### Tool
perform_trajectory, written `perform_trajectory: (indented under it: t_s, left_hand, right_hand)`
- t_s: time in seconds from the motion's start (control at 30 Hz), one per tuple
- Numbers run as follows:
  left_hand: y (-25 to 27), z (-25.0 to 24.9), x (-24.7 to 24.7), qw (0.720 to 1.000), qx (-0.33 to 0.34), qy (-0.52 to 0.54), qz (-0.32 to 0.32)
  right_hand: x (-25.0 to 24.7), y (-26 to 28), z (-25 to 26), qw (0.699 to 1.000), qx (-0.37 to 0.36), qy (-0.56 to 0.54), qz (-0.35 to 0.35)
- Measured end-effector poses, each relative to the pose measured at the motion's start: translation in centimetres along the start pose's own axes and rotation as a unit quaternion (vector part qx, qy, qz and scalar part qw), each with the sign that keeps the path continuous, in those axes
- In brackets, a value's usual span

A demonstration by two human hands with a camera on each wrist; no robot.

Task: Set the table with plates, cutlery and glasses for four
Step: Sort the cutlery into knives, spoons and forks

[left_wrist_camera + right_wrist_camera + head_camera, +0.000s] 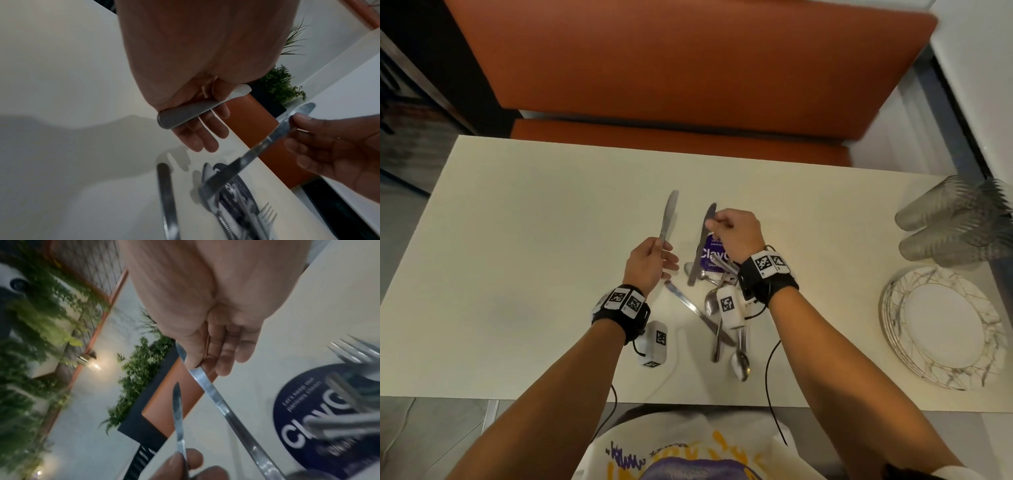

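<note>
here i read "clayc" in white on the purple card (711,251) under the cutlery pile (719,308). my left hand (650,262) pinches one steel knife (668,214) by its handle; my right hand (736,233) pinches a second knife (702,240) near its blade, both above the table (517,240).

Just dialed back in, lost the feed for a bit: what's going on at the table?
A person is sorting cutlery. The left hand holds one knife by its handle; the right hand pinches a second knife by its blade. The remaining cutlery pile, stacked plates and glasses sit undistributed on the table.
</note>
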State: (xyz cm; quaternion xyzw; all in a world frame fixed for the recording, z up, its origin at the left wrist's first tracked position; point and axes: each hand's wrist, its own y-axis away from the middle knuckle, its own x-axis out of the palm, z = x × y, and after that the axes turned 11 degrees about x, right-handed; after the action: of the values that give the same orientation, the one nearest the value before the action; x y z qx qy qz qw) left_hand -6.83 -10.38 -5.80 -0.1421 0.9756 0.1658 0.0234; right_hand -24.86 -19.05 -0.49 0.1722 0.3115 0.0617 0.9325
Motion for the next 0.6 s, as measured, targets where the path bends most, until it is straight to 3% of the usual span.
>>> perform_trajectory:
  t_s: [0.17,0.3,0.47,0.6]
  left_hand:
    - [-0.5,-2.2,2.4,0.999,0.023,0.004,0.036]
    - [0.1,-4.4,4.4,0.994,-0.004,0.042,0.102]
    - [0.3,-4.3,5.8,0.985,-0.013,0.091,0.148]
    - [0.5,-4.2,6.1,0.978,-0.046,0.122,0.165]
  right_hand:
    - [-2.1,-0.7,1.5,0.992,0.007,-0.124,0.002]
    - [-2.5,-0.8,1.7,0.983,0.041,-0.18,-0.005]
    - [-2.8,-0.6,0.8,0.982,0.061,-0.176,-0.042]
    - [-2.8,-0.4,0.4,0.989,0.026,-0.127,-0.074]
